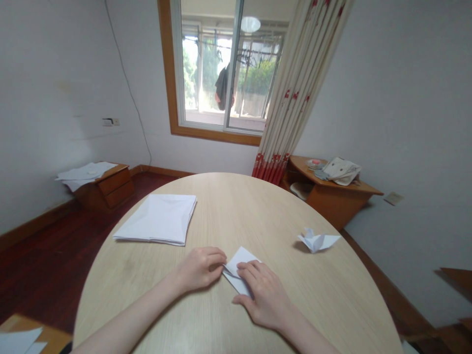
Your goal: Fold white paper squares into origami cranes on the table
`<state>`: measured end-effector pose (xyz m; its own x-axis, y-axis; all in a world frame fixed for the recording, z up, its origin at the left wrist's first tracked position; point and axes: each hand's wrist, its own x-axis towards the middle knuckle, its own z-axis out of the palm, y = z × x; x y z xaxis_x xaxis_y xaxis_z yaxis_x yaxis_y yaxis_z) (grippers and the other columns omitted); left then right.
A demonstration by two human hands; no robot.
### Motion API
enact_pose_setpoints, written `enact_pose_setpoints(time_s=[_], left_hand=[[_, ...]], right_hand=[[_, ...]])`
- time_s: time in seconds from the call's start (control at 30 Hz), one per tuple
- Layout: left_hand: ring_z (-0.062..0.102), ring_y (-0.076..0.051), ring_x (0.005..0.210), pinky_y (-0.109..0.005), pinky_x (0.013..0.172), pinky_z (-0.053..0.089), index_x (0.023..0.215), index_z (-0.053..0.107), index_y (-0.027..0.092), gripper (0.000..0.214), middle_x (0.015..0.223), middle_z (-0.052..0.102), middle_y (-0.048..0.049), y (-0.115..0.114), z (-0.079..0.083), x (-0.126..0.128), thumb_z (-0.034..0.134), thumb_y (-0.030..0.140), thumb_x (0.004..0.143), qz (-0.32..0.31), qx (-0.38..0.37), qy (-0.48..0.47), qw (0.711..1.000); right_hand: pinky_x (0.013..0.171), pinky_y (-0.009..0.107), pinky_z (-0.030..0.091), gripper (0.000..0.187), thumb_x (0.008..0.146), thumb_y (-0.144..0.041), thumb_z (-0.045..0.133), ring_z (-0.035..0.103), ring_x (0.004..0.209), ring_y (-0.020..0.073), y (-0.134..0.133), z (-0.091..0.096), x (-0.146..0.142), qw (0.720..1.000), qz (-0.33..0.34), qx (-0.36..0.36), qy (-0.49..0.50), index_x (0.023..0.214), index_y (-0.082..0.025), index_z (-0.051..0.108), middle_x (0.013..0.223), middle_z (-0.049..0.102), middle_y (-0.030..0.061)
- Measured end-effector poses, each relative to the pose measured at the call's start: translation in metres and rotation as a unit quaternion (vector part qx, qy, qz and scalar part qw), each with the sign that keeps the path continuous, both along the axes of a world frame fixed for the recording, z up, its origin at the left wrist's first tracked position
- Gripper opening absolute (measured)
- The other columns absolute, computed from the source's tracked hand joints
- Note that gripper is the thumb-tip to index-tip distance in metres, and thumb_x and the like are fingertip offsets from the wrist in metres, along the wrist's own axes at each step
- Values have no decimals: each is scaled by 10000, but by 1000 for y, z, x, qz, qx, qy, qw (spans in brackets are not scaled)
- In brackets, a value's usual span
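A small folded sheet of white paper (241, 255) lies on the round wooden table (228, 206), between my two hands. My left hand (203, 268) pinches its left corner, where a flap is slightly raised. Across its right side rests my right hand (263, 292), fingers spread and lying flat on the paper, the thumb apart near the lower edge. Part of the paper is hidden beneath the right hand. To the right sits a folded paper bird (315, 242). A stack of white paper (158, 219) is at the table's left.
Beyond the table a curtain (291, 93) hangs beside a window. A wooden desk (332, 189) holding a cloth bag (342, 170) stands at the right. On the left, a small cabinet (120, 189) has papers on top. More paper (20, 339) lies at lower left.
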<state>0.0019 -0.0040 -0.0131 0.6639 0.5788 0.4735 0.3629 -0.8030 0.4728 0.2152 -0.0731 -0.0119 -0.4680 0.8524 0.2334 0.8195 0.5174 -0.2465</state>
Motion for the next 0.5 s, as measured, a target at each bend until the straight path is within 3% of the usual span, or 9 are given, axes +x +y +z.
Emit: enact_pose_setpoints(time_s=[0.33,0.5], left_hand=[[667,-165,822,-251,740,518,932,656,170,171,923,705,-59,-2,4,1,528,136,823,14,-55,-71,996],[662,-157,808,-294,798,523,1161,546,184,402,1071,673,-71,-2,3,3,568,119,764,56,-148,-135,978]], right_hand=[[813,420,507,159,842,-159,525,613,949,270,4,-5,1,995,22,72,60,985,-175,593,1025,679,102],[784,380,535,208,922,-170,432,658,892,227,10,-6,8,988,25,102,111,1005,-180,622,972,709,92]])
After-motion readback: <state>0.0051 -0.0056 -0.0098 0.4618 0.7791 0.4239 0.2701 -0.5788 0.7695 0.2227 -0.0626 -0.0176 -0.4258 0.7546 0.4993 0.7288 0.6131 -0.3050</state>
